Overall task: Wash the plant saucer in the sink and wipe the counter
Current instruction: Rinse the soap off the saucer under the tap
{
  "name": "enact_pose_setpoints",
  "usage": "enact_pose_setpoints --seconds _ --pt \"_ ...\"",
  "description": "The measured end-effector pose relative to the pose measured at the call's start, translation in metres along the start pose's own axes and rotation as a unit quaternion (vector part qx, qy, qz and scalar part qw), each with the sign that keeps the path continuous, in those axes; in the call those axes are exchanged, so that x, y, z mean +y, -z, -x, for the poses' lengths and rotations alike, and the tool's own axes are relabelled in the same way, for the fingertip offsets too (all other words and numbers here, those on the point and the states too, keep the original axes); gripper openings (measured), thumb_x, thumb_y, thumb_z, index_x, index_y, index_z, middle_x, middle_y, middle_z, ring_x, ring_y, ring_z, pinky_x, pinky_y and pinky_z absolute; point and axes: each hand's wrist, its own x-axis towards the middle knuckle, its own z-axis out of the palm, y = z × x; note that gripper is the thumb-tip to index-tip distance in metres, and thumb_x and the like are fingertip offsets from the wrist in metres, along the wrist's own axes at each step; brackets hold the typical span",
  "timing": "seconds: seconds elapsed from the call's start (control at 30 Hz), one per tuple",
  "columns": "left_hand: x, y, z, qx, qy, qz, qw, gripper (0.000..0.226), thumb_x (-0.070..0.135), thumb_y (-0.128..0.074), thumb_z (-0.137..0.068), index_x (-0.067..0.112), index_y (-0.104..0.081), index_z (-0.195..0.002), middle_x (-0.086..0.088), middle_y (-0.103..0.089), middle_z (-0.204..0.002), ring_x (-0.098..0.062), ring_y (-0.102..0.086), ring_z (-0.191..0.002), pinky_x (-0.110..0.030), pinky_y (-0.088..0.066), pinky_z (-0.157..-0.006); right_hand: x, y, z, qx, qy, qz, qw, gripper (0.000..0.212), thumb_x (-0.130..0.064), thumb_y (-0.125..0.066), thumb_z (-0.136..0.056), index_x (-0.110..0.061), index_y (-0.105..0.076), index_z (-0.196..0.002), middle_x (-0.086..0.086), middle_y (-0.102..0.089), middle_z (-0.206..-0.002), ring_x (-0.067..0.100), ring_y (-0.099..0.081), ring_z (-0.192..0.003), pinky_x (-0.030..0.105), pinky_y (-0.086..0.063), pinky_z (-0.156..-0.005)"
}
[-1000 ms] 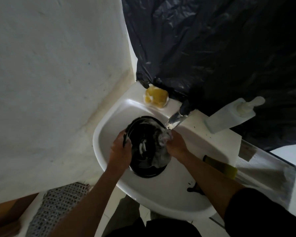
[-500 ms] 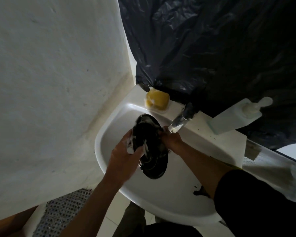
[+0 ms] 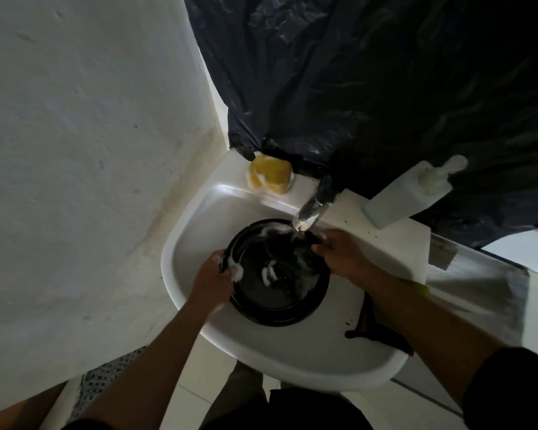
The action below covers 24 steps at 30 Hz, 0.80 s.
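Observation:
A round black plant saucer (image 3: 280,293) lies nearly flat in the white sink (image 3: 292,352), streaked with white foam. My left hand (image 3: 213,279) grips its left rim, fingers soapy. My right hand (image 3: 343,257) holds the upper right rim, just below the chrome tap (image 3: 312,209). A thin stream of water falls from the tap onto the saucer's far edge. The white counter (image 3: 385,240) runs to the right of the basin, partly hidden by my right forearm.
A yellow sponge (image 3: 269,175) sits on the sink's back left corner. A white pump bottle (image 3: 413,193) stands on the counter right of the tap. A black object (image 3: 370,333) lies on the sink's right rim. Black plastic sheeting (image 3: 370,88) hangs behind; a white wall is left.
The saucer has swung from tilted on edge to nearly flat, facing up under the tap. My right hand moved to its upper right rim; my left hand shifted to the left rim.

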Motion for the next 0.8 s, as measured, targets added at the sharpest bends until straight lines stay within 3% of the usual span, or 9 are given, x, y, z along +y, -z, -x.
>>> enact_pose_setpoints --seconds 0.1,0.2,0.33,0.43,0.53,0.7,0.8 --pt "0.002 -0.008 -0.007 -0.020 -0.007 -0.035 0.999 0.036 0.002 -0.057 -0.097 0.010 -0.063 -0.132 -0.009 -0.070 -0.121 -0.024 -0.063 -0.112 -0.025 -0.041 -0.087 -0.002 0.013 0.014 0.031 -0.001 -0.005 1.000 0.014 -0.019 -0.070 -0.089 -0.006 -0.066 -0.086 0.014 -0.069 -0.083 0.032 -0.070 -0.080 0.050 -0.059 -0.076" --pt "0.005 -0.017 -0.013 -0.035 -0.017 -0.057 0.998 0.036 0.004 -0.061 -0.095 0.010 -0.065 -0.130 -0.009 -0.072 -0.119 -0.026 -0.066 -0.114 -0.023 -0.041 -0.084 -0.008 0.026 0.029 0.049 -0.018 0.002 0.999 0.014 -0.018 -0.072 -0.089 -0.005 -0.068 -0.084 0.013 -0.069 -0.081 0.029 -0.070 -0.080 0.044 -0.059 -0.075" --pt "0.013 -0.034 -0.019 -0.055 -0.042 -0.092 0.993 0.050 0.029 -0.064 -0.081 0.010 -0.067 -0.126 -0.011 -0.073 -0.117 -0.027 -0.068 -0.111 -0.024 -0.042 -0.081 -0.016 0.043 0.049 0.074 -0.036 0.008 0.997 0.020 -0.025 -0.074 -0.087 -0.008 -0.073 -0.077 0.009 -0.072 -0.076 0.023 -0.069 -0.074 0.037 -0.058 -0.073" --pt "0.019 -0.051 -0.022 -0.068 -0.021 -0.084 0.994 0.032 0.012 -0.063 -0.090 0.005 -0.064 -0.122 -0.015 -0.070 -0.123 -0.032 -0.067 -0.114 -0.027 -0.045 -0.086 -0.021 0.054 0.063 0.084 -0.037 0.007 0.996 0.019 -0.027 -0.075 -0.088 -0.011 -0.075 -0.077 0.006 -0.072 -0.074 0.015 -0.068 -0.071 0.027 -0.050 -0.062" --pt "0.014 -0.066 -0.028 -0.068 -0.028 -0.112 0.991 0.033 0.005 -0.060 -0.090 0.009 -0.060 -0.123 -0.014 -0.070 -0.119 -0.031 -0.067 -0.111 -0.027 -0.046 -0.085 -0.022 0.060 0.074 0.097 -0.028 0.005 0.995 0.019 -0.028 -0.075 -0.087 -0.012 -0.075 -0.077 0.004 -0.073 -0.075 0.014 -0.068 -0.072 0.029 -0.053 -0.066" --pt "0.000 -0.071 -0.039 -0.057 -0.011 -0.067 0.996 0.030 0.009 -0.057 -0.088 0.024 -0.058 -0.114 -0.013 -0.071 -0.104 -0.034 -0.070 -0.096 -0.054 -0.061 -0.079 -0.019 0.061 0.080 0.096 -0.020 -0.006 0.995 0.017 -0.029 -0.075 -0.087 -0.016 -0.074 -0.076 0.001 -0.072 -0.073 0.016 -0.070 -0.066 0.040 -0.061 -0.072" --pt "-0.036 -0.074 -0.068 -0.071 -0.001 -0.024 0.997 0.029 0.021 -0.056 -0.082 0.043 -0.054 -0.100 -0.011 -0.073 -0.099 -0.036 -0.073 -0.094 -0.063 -0.061 -0.077 -0.021 0.057 0.078 0.101 -0.020 -0.011 0.995 0.017 -0.029 -0.075 -0.088 -0.013 -0.075 -0.081 0.003 -0.073 -0.077 0.010 -0.068 -0.067 0.028 -0.058 -0.067"
